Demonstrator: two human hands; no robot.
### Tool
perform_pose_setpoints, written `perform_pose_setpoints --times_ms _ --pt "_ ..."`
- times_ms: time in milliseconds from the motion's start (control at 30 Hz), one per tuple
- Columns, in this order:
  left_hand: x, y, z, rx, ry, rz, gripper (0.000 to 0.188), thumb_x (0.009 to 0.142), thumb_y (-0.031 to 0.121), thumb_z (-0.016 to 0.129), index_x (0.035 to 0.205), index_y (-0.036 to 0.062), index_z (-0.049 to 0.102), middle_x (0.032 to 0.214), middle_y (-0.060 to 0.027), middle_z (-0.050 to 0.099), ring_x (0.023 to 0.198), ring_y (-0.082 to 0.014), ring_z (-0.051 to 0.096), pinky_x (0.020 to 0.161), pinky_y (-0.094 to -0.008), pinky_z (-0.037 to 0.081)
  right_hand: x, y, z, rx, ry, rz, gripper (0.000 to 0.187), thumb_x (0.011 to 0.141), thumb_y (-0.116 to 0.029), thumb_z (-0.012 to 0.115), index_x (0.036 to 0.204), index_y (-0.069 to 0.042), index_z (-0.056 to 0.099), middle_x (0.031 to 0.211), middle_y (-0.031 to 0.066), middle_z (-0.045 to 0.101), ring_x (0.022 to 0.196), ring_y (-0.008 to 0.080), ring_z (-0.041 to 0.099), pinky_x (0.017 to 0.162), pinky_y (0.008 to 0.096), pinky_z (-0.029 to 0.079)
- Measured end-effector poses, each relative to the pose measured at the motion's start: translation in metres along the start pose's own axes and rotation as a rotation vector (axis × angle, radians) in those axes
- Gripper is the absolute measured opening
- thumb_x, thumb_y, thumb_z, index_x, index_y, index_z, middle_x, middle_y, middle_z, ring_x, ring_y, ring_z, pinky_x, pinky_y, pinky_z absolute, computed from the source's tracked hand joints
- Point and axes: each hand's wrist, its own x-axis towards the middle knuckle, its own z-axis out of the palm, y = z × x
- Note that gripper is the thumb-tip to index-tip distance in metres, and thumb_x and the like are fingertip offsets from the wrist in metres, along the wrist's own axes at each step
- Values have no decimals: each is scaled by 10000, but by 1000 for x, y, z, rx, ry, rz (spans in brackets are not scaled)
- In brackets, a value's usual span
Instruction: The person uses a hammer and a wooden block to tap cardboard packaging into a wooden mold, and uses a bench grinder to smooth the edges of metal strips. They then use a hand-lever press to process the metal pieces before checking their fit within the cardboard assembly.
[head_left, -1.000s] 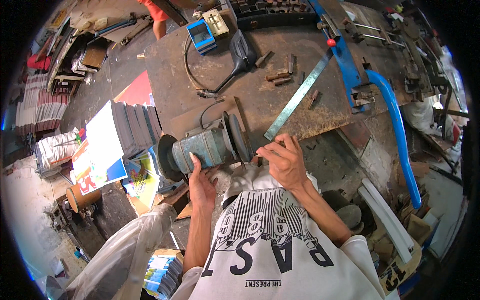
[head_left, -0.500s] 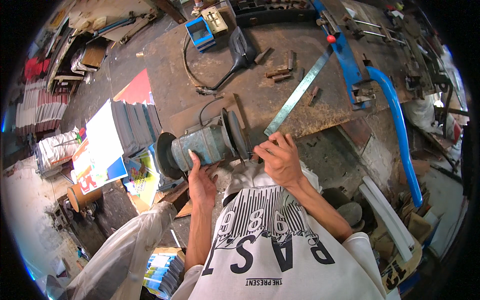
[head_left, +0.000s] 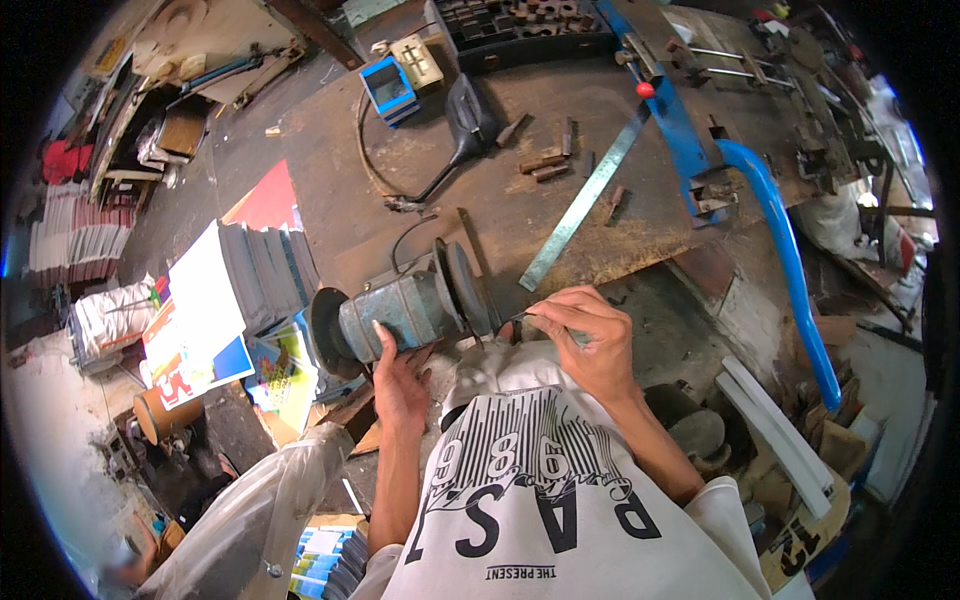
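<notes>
A worn grey-green bench grinder (head_left: 395,318) with a wheel at each end lies at the near edge of the workbench. My left hand (head_left: 400,390) is against its near side, thumb up on the motor body and fingers stretched out below. Beside the right-hand wheel (head_left: 462,285), my right hand (head_left: 595,335) is closed in a pinch. A thin dark tip shows at its fingertips, too small to name. Just beyond that hand a steel ruler (head_left: 585,200) lies slantwise on the bench.
A blue lever tool (head_left: 785,230) with a long curved handle stands at the right. Small metal pieces (head_left: 545,165), a black pouch-like thing (head_left: 472,120) and a blue box (head_left: 390,88) lie farther back. Stacked printed sheets (head_left: 265,265) are at left, clear plastic sheeting (head_left: 250,510) near lower left.
My right hand has drawn back toward me and right, away from the ruler's end, its fingers now in a pinch. My left hand stays at the grinder. The whole view has shifted slightly.
</notes>
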Motion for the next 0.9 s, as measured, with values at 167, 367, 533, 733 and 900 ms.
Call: perform_pose_setpoints --times_ms 167,367,533,733,900 --pt "-4 3 0 24 -55 20 908 899 675 542 1508 43 310 1467 -194 449 1399 -303 362 1154 -552 33 -15 -11 -7 271 -34 422 183 851 12 721 1033 37 732 876 129 715 752 154 650 655 265 497" --pt "4 1 -7 7 -87 -21 930 907 659 540 1540 60 216 1488 -225 419 1396 -331 396 1164 -593 -5 -20 -21 11 -52 -127 194 222 816 72 670 1030 36 716 872 127 653 780 227 625 686 318 496" --pt "11 -3 -17 12 -127 -12 938 908 657 542 1534 36 222 1484 -232 422 1395 -332 392 1167 -582 8 -30 -14 35 -264 -228 27 236 778 54 655 999 -2 719 804 103 581 784 280 574 713 372 468" --pt "10 1 -15 40 -140 -15 926 911 658 536 1528 30 248 1466 -220 442 1386 -322 394 1159 -569 61 -42 -17 51 -239 -224 73 252 754 20 622 994 59 689 796 107 544 829 274 550 784 400 454" --pt "-1 -6 1 105 -25 117 922 930 711 440 1410 -76 419 1373 -257 514 1332 -340 425 1128 -524 255 -34 -26 50 -199 -131 37 256 755 30 623 1001 65 686 808 114 558 828 281 559 780 398 460"
